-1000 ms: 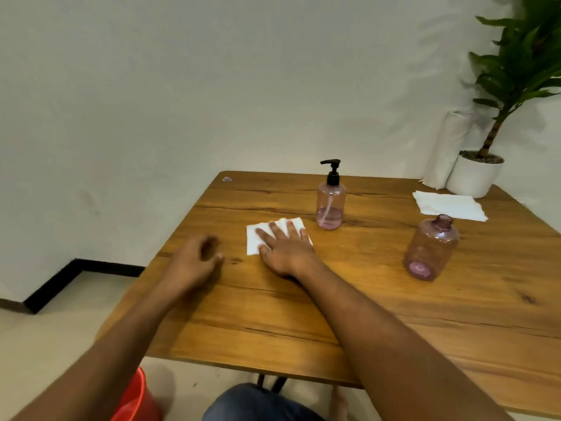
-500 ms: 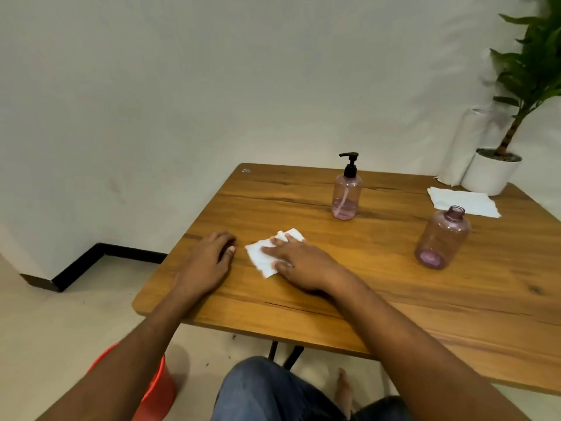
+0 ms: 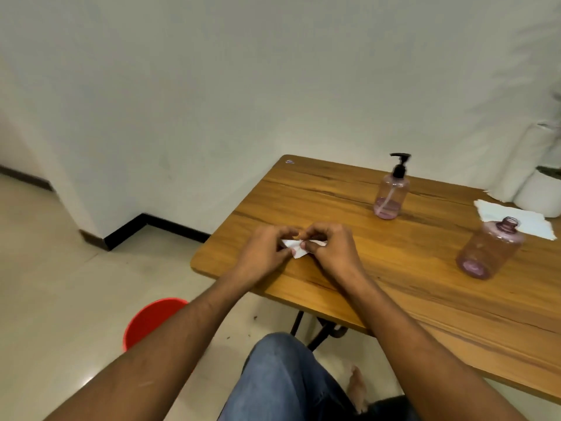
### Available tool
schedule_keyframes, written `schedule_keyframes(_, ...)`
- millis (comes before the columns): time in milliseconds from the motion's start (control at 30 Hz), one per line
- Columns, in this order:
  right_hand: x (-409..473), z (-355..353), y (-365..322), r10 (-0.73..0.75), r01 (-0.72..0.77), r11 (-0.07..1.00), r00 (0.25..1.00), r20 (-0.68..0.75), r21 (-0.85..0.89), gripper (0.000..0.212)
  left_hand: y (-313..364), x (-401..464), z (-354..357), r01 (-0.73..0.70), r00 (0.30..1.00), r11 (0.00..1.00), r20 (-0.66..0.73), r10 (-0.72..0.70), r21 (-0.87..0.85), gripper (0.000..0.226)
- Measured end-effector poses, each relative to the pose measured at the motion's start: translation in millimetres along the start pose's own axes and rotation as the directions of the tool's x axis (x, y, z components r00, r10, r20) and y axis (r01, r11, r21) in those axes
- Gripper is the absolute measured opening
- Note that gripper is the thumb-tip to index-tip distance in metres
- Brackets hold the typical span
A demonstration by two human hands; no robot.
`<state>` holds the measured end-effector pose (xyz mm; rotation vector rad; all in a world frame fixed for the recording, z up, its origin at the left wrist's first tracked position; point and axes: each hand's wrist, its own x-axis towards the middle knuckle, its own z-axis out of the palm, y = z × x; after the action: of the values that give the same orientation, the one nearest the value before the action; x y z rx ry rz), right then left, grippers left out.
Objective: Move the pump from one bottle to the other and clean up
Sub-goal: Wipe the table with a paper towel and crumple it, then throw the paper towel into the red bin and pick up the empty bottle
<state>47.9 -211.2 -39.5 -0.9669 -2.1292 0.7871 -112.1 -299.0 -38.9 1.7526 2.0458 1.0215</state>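
Observation:
A white paper tissue (image 3: 295,248) is bunched between both hands near the table's left front edge. My left hand (image 3: 263,250) and my right hand (image 3: 333,250) both pinch it, fingers closed around it. A pink bottle (image 3: 389,197) with a black pump (image 3: 399,165) stands upright further back on the wooden table (image 3: 425,268). A second pink bottle (image 3: 489,250) with an open neck and no pump stands to the right. A little pink liquid sits at the bottom of each.
A flat white paper napkin (image 3: 513,217) lies behind the open bottle. A paper roll (image 3: 516,165) and a white plant pot (image 3: 540,192) stand at the back right corner. A red bucket (image 3: 151,320) sits on the floor, left of my knee.
The tissue lay flat under my right hand; now both hands have gathered it into a crumpled wad near the table edge. The view has swung left.

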Motion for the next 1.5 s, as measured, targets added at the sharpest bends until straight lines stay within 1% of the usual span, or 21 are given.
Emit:
schedule_keyframes(33,-1.1,7.0,-2.2,-0.005,0.005,1.0,1.0,0.002,0.008,0.013,-2.4,-5.6,-5.5,0.012,0.999,0.999,-0.043,-0.011,0.038,0.035)
schedule_keyframes(67,-1.4,10.7,-2.5,-0.014,0.014,0.999,1.0,-0.005,-0.036,0.012,-2.3,-9.1,-10.1,0.014,0.996,0.996,-0.092,-0.006,0.083,0.029)
schedule_keyframes(167,-1.1,26.0,-12.2,-0.038,0.031,0.94,0.999,-0.013,-0.339,0.024,-17.8,-23.7,-32.3,0.043,0.977,0.975,-0.212,0.004,0.217,0.021)
schedule_keyframes(200,-1.5,30.9,-18.9,-0.043,0.042,0.919,0.999,0.008,-0.391,0.025,-24.2,-28.2,-39.0,0.052,0.972,0.967,-0.237,0.009,0.25,0.021)
schedule_keyframes(267,-2.2,46.8,-38.1,-0.077,0.105,0.923,0.993,0.089,-0.37,0.026,-40.1,-39.6,-55.8,0.071,0.957,0.96,-0.289,0.011,0.271,0.021)
schedule_keyframes(333,-6.3,64.9,-61.5,-0.118,0.15,0.946,0.985,0.128,-0.288,0.03,-55.8,-53.9,-75.7,0.081,0.932,0.968,-0.362,0.01,0.236,0.018)
schedule_keyframes(500,-16.0,154.5,-126.7,-0.245,0.271,0.953,0.952,0.186,-0.133,0.02,-138.0,-123.0,-141.5,0.136,0.845,0.991,-0.524,-0.108,0.015,0.015)
schedule_keyframes(567,-26.5,194.6,-141.3,-0.281,0.32,0.939,0.927,0.246,-0.131,0.02,-172.3,-156.4,-156.5,0.192,0.822,0.978,-0.53,-0.208,-0.086,0.016)
schedule_keyframes(633,-38.7,234.3,-147.5,-0.299,0.367,0.911,0.9,0.317,-0.185,0.021,-208.8,-184.3,-160.5,0.275,0.812,0.952,-0.496,-0.306,-0.136,0.02)
schedule_keyframes(733,-42.5,287.0,-141.7,-0.217,0.339,0.906,0.887,0.408,-0.254,0.021,-258.2,-201.2,-150.1,0.423,0.768,0.89,-0.455,-0.452,-0.17,0.021)
schedule_keyframes(867,-21.2,352.3,-118.3,-0.079,0.228,0.932,0.887,0.455,-0.283,0.021,-313.9,-189.9,-122.0,0.598,0.664,0.799,-0.518,-0.539,-0.065,0.019)
schedule_keyframes(933,-11.7,375.4,-103.9,-0.018,0.182,0.937,0.878,0.478,-0.299,0.031,-338.0,-179.1,-107.8,0.631,0.673,0.776,-0.493,-0.551,-0.005,0.026)
schedule_keyframes(1000,-6.5,387.8,-89.3,0.057,0.141,0.926,0.864,0.5,-0.35,0.045,-356.3,-173.0,-94.4,0.68,0.713,0.72,-0.359,-0.602,0.14,0.038)
schedule_keyframes(1067,-6.2,390.3,-76.4,0.125,0.077,0.928,0.857,0.499,-0.365,0.044,-364.4,-172.1,-82.0,0.678,0.734,0.686,-0.176,-0.656,0.266,0.043)
schedule_keyframes(1100,-8.1,387.3,-68.9,0.141,0.051,0.934,0.855,0.499,-0.353,0.041,-364.9,-171.4,-73.1,0.672,0.73,0.685,-0.091,-0.678,0.281,0.043)
schedule_keyframes(1167,-14.1,376.8,-60.7,0.14,0.033,0.949,0.847,0.512,-0.314,0.033,-359.5,-174.2,-59.0,0.681,0.72,0.692,-0.045,-0.693,0.242,0.043)
schedule_keyframes(1233,-22.7,357.4,-55.2,0.123,0.011,0.967,0.853,0.507,-0.254,0.03,-354.0,-175.9,-51.1,0.703,0.71,0.695,-0.091,-0.698,0.154,0.037)
schedule_keyframes(1300,-33.6,327.6,-52.9,0.072,0.009,0.986,0.879,0.472,-0.168,0.029,-333.2,-165.4,-50.4,0.671,0.733,0.74,-0.176,-0.657,0.031,0.031)
schedule_keyframes(1367,-51.1,286.6,-57.3,-0.019,0.044,0.998,0.907,0.42,-0.049,0.032,-295.3,-145.3,-54.1,0.545,0.794,0.838,-0.305,-0.526,-0.027,0.029)
schedule_keyframes(1400,-64.4,266.2,-63.5,-0.075,0.073,0.997,0.919,0.387,0.02,0.034,-267.1,-134.3,-58.8,0.483,0.802,0.874,-0.373,-0.467,-0.055,0.029)
schedule_keyframes(1500,-96.1,182.9,-80.6,-0.264,0.242,0.958,0.953,0.15,0.152,0.026,-206.7,-94.6,-76.1,0.311,0.821,0.938,-0.454,-0.347,-0.155,0.024)
